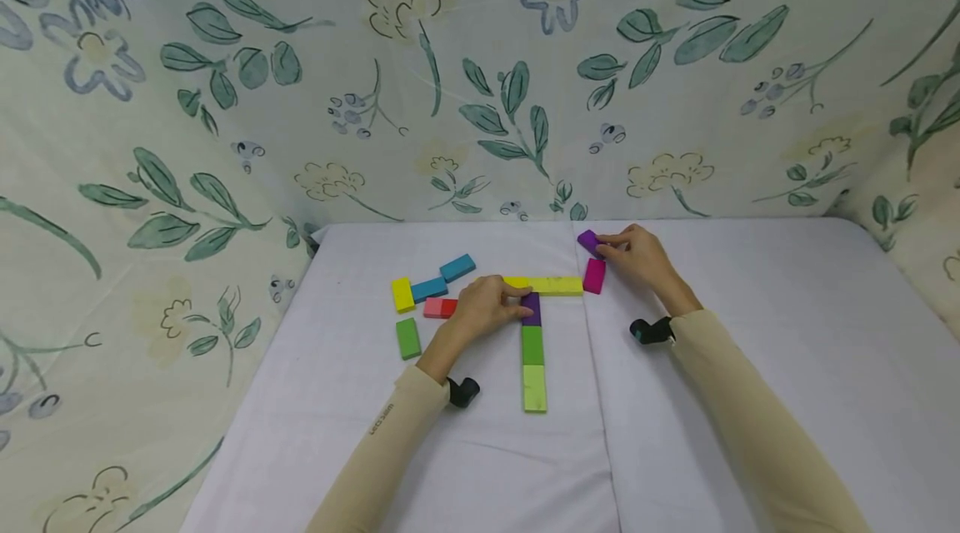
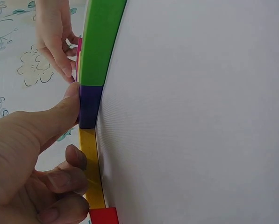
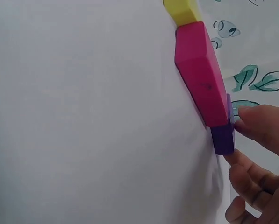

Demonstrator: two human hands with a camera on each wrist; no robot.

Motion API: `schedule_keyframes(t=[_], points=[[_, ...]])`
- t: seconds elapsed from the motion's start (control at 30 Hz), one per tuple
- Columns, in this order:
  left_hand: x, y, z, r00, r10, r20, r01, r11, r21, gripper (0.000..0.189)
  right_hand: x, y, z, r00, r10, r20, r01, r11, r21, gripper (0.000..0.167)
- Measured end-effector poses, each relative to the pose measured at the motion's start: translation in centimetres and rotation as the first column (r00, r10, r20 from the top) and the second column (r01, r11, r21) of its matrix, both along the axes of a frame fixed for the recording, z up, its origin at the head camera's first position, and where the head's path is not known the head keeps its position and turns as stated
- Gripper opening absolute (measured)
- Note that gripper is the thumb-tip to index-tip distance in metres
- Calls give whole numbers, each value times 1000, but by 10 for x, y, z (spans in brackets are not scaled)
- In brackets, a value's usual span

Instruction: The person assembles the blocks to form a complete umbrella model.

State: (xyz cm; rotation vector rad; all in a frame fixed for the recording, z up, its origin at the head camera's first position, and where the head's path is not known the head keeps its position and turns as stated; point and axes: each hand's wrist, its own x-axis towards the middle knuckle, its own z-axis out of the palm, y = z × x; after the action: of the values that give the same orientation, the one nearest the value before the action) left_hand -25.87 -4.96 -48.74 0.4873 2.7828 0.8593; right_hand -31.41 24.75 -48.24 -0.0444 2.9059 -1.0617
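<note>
In the head view, my right hand (image 1: 637,254) pinches a purple block (image 1: 588,243) between thumb and fingers at the table's back. The purple block sits just behind a magenta block (image 1: 594,276), their ends close together in the right wrist view. My left hand (image 1: 486,306) is at the top of a column of blocks. Its thumb (image 2: 67,109) touches a dark purple block (image 2: 90,107), and its other fingers are loosely bent beside a yellow-orange block (image 2: 92,163). Below the dark purple block run a green block (image 1: 532,346) and a light green block (image 1: 534,389).
A yellow row (image 1: 555,286) crosses the column's top, partly behind my left hand. Left of that hand lie blue blocks (image 1: 430,289), a yellow block (image 1: 402,295), a pink block (image 1: 432,308), a red block (image 1: 448,309) and a green block (image 1: 408,338). Floral cloth (image 1: 420,141) hangs behind the white table.
</note>
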Motion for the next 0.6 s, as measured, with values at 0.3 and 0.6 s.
schedule_keyframes(t=[0.3, 0.6], points=[[0, 0, -2, 1000, 6, 12, -6, 1000, 12, 44, -3, 2, -5, 999, 34, -16, -34, 999, 11, 39], [0, 0, -2, 1000, 8, -3, -8, 1000, 1, 45, -5, 5, -11, 999, 22, -28, -22, 1000, 2, 38]])
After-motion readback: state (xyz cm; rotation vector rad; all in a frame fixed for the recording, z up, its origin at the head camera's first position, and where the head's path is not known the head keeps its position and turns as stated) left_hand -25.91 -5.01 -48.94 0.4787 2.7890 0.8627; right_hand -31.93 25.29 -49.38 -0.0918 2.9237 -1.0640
